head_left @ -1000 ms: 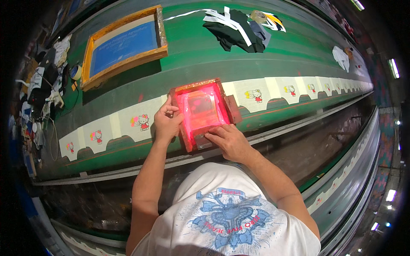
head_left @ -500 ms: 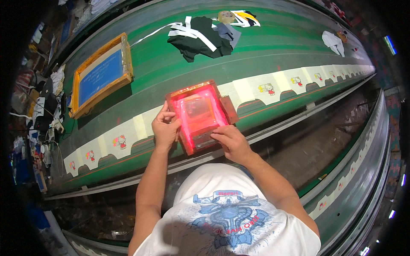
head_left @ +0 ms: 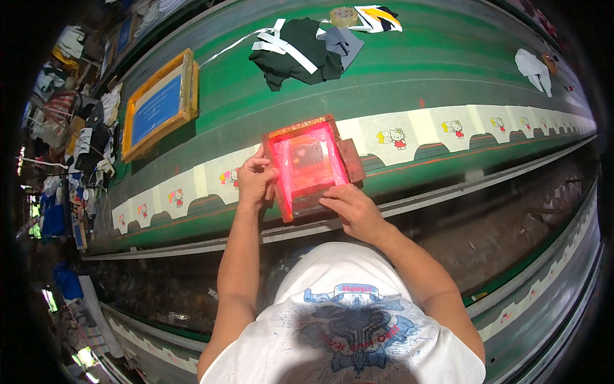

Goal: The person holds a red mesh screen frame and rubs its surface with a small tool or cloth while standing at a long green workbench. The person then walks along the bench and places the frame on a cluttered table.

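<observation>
A small red wooden screen frame (head_left: 298,122) with bright pink edges and a translucent middle lies over a strip of pale panels (head_left: 399,157) along the green table. These carry small cartoon prints with red and yellow balloon shapes. My left hand (head_left: 256,177) grips the frame's left side, thumb toward its top face and fingers bent. My right hand (head_left: 353,210) has its fingertips pinched on the frame's bottom edge, near a dark clear band. A wooden block juts from the frame's right side.
A larger yellow wooden screen with blue mesh (head_left: 157,105) sits back left, beside clutter and cables. Dark fabric with white strips (head_left: 288,61), a tape roll (head_left: 343,17) and a white cloth (head_left: 531,70) lie farther back. A metal rail (head_left: 448,192) runs along the front edge.
The view has swung a little. Both hands stay on the red frame; my right fingers have shifted slightly rightward along its lower edge.
</observation>
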`<state>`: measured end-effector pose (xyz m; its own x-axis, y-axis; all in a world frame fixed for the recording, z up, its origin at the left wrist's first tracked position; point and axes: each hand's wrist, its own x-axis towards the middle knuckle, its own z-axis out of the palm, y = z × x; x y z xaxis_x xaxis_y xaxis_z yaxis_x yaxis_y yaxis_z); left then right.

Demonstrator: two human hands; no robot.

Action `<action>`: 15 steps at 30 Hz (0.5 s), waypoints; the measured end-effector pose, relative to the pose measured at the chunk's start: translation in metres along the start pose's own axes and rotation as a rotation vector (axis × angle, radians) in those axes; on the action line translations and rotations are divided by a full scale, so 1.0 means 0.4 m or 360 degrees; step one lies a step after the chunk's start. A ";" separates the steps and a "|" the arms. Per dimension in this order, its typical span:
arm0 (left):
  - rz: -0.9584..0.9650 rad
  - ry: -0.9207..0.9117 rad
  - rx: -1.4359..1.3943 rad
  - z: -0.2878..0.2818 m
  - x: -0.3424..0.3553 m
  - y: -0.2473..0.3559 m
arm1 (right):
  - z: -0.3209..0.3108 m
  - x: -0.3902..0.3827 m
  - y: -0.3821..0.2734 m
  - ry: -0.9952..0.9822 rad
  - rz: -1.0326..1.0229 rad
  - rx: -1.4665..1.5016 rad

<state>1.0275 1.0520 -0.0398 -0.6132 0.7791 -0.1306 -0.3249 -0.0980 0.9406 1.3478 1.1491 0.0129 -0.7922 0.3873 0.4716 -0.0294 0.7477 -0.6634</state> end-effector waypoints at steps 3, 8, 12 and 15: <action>-0.0008 -0.0011 -0.0028 0.011 -0.003 0.004 | -0.010 0.006 0.008 -0.0016 -0.0011 0.0003; -0.0040 0.0033 0.0083 0.007 -0.005 0.006 | -0.012 0.026 0.001 0.0003 -0.0085 -0.0073; -0.0060 0.0022 0.0025 0.017 -0.005 0.006 | -0.006 0.064 -0.007 -0.0173 -0.0250 -0.0389; -0.0022 0.0025 -0.0010 0.023 -0.007 0.004 | -0.001 0.096 0.002 -0.0324 -0.0315 -0.0519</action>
<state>1.0355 1.0554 -0.0351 -0.6200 0.7704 -0.1487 -0.3380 -0.0913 0.9367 1.3177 1.1648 0.0308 -0.8957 0.1291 0.4256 -0.0250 0.9408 -0.3380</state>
